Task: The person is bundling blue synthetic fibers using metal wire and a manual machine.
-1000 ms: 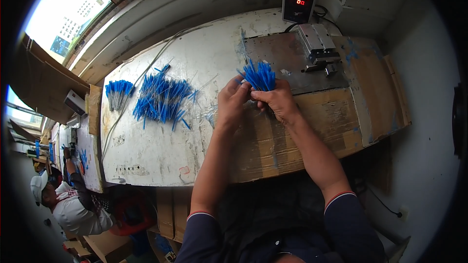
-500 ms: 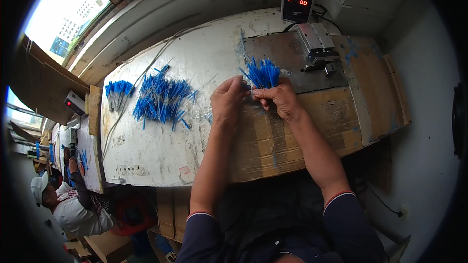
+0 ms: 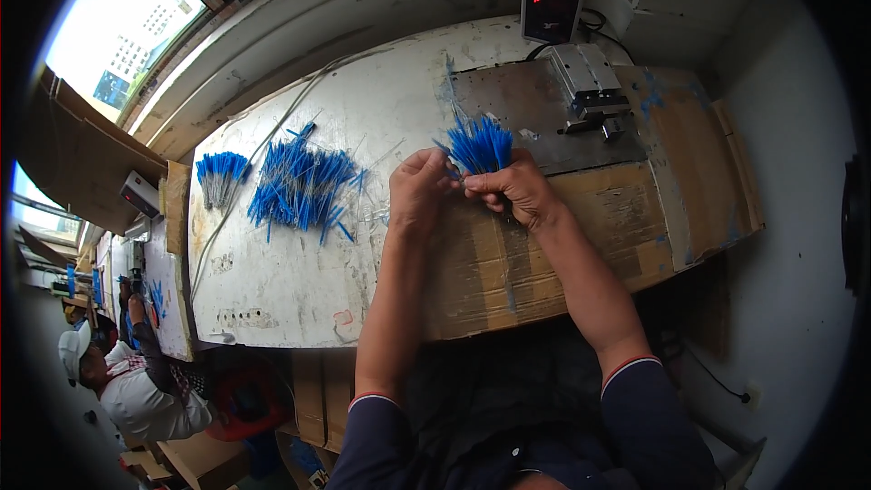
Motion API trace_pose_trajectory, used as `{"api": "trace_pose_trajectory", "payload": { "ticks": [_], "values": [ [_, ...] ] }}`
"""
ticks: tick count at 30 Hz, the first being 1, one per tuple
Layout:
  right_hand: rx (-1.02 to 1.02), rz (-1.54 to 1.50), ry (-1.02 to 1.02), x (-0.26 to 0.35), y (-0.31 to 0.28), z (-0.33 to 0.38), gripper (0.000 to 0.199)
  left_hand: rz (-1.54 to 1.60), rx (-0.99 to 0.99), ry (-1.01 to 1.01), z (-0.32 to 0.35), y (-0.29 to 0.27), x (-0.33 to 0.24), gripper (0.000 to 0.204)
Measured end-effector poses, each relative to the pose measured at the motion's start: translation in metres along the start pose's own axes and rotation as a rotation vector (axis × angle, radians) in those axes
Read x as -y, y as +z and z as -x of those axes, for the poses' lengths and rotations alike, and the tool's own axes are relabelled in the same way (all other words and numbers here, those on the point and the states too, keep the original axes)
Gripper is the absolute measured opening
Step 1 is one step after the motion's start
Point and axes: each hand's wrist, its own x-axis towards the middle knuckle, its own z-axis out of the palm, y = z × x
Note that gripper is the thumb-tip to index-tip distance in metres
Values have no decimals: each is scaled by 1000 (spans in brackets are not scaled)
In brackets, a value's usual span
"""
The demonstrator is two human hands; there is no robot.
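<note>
In my right hand (image 3: 515,187), fingers closed, is a bundle of thin blue-tipped wires (image 3: 481,145), the blue ends fanned upward. Just left of it, my left hand (image 3: 417,186) is pinched at the bundle's lower left edge. A single blue-tipped wire (image 3: 442,147) sticks up by its fingertips and seems to be held there. Farther left on the worktable (image 3: 299,286) lies a large loose pile of blue-tipped wires (image 3: 304,183). A smaller, neater bunch of blue-tipped wires (image 3: 220,178) rests beyond the pile.
A metal clamp-like device (image 3: 585,82) sits on a dark plate (image 3: 508,91) at the back right, with a red-lit display box (image 3: 552,2) behind. Cardboard (image 3: 581,236) covers the table's right front. A grey cable (image 3: 272,127) crosses the left side. At far left a co-worker (image 3: 150,399) sits.
Both hands and the bundle have shifted slightly left and tilted a little. The left fingertips have drawn a bit away from the right hand. The display's red figures have changed.
</note>
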Motion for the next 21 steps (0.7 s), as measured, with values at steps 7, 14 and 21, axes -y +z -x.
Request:
{"api": "trace_pose_trajectory", "payload": {
  "ticks": [7,14,21],
  "values": [
    [17,-17,-51,-4,-7,-4,15,19,-68,73,2,12,-1,19],
    [106,-79,52,-8,-1,-5,22,-155,-121,290,9,22,-2,24],
    [163,8,-191,-14,16,2,25,-268,-59,470,31,52,-22,52]
  ]
}}
